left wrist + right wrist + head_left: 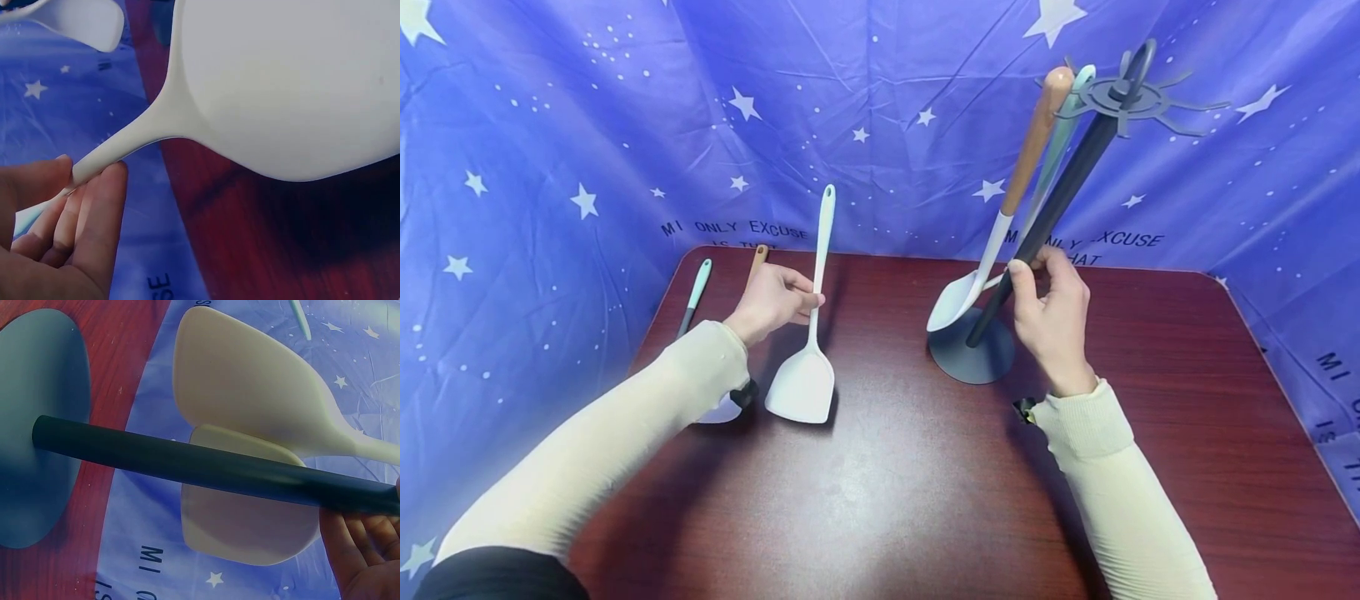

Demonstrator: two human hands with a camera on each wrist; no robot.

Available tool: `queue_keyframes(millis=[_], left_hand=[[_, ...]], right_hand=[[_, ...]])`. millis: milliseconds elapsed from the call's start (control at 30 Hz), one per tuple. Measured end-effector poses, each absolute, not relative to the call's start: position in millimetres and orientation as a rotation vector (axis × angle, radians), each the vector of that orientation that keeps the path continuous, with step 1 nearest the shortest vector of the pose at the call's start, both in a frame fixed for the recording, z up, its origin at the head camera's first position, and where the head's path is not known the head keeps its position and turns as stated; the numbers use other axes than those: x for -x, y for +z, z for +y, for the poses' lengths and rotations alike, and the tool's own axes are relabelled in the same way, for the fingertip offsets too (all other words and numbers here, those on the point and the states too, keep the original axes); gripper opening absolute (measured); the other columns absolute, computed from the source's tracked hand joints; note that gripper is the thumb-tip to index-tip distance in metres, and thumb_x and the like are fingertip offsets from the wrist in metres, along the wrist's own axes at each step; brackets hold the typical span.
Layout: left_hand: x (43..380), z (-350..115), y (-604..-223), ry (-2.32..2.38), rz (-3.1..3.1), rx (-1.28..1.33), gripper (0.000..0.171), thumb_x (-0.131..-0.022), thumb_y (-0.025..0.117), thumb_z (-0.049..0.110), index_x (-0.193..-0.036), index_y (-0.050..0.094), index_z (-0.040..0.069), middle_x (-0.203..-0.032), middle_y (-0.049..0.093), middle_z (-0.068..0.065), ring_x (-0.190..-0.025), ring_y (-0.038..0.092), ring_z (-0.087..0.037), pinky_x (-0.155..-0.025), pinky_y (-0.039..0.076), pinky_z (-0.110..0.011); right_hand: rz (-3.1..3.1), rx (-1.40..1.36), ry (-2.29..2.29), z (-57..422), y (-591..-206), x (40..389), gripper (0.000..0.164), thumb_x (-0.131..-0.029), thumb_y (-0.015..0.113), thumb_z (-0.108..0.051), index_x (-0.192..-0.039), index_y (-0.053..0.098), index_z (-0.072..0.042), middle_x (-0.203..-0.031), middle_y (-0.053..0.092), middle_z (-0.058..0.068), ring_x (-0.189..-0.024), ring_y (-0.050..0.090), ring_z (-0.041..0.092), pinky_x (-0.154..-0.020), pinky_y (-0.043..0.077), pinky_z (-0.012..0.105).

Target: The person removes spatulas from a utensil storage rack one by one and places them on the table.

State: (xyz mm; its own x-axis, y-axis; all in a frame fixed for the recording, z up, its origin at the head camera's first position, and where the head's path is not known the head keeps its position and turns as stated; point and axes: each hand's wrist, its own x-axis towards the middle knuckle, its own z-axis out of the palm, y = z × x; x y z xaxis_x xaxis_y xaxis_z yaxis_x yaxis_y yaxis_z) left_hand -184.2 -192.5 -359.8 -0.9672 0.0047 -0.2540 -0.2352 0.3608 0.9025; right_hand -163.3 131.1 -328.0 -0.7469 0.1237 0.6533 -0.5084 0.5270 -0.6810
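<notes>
My left hand (775, 298) pinches the shaft of a white spatula (802, 385) with a pale mint handle end, its broad blade hanging down over the table; in the left wrist view thumb and fingers hold the narrow shaft (119, 142). The right hand (1054, 312) grips the dark pole (1067, 179) of a utensil stand with a round base (973, 367) and a hooked ring (1123, 98) on top. From that ring hang a white utensil with a wooden handle (1033, 150) and a mint-handled one (1060, 142). The right wrist view shows their pale heads (250, 381) beside the pole.
At the table's left lie a utensil with a mint and dark handle (697, 287) and a wooden handle (760, 255), partly hidden by the left arm. A pale blade (721, 412) shows under that forearm. A blue starred curtain (850, 83) hangs behind the reddish-brown table (880, 517).
</notes>
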Motion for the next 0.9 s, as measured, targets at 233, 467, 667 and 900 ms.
queue_keyframes(millis=[233,467,667,900], left_hand=[[190,-202,-370,1.588,2.380,0.281,0.018,-0.084,0.069,-0.003,-0.100,0.065,-0.012,-0.103,0.066,-0.029,-0.081,0.070,-0.030,-0.069,0.059,-0.037],[191,-208,-381,1.464,2.420,0.345,0.016,-0.085,0.069,0.000,-0.097,0.067,-0.009,-0.099,0.068,-0.025,-0.072,0.071,-0.024,-0.067,0.059,-0.034],[192,-211,-389,1.426,2.429,0.382,0.015,-0.084,0.070,0.000,-0.095,0.067,-0.011,-0.093,0.070,-0.022,-0.073,0.071,-0.025,-0.067,0.059,-0.036],[195,-213,-400,1.402,2.420,0.411,0.012,-0.084,0.069,-0.003,-0.094,0.067,-0.009,-0.092,0.070,-0.021,-0.072,0.070,-0.024,-0.069,0.059,-0.038]], right_hand=[[-2.103,-0.304,1.239,131,-328,164,0.014,-0.089,0.064,-0.002,-0.090,0.058,0.011,-0.080,0.056,0.021,-0.070,0.048,-0.004,-0.066,0.040,0.013],[-2.103,-0.301,1.243,132,-330,165,0.014,-0.089,0.063,-0.002,-0.091,0.058,0.011,-0.080,0.056,0.021,-0.070,0.048,-0.006,-0.066,0.040,0.013],[-2.100,-0.296,1.241,132,-331,165,0.014,-0.089,0.063,-0.003,-0.092,0.059,0.011,-0.080,0.057,0.021,-0.070,0.048,-0.005,-0.066,0.040,0.013],[-2.095,-0.313,1.229,132,-329,164,0.014,-0.088,0.064,-0.001,-0.091,0.058,0.011,-0.080,0.056,0.021,-0.070,0.048,-0.005,-0.066,0.040,0.013]])
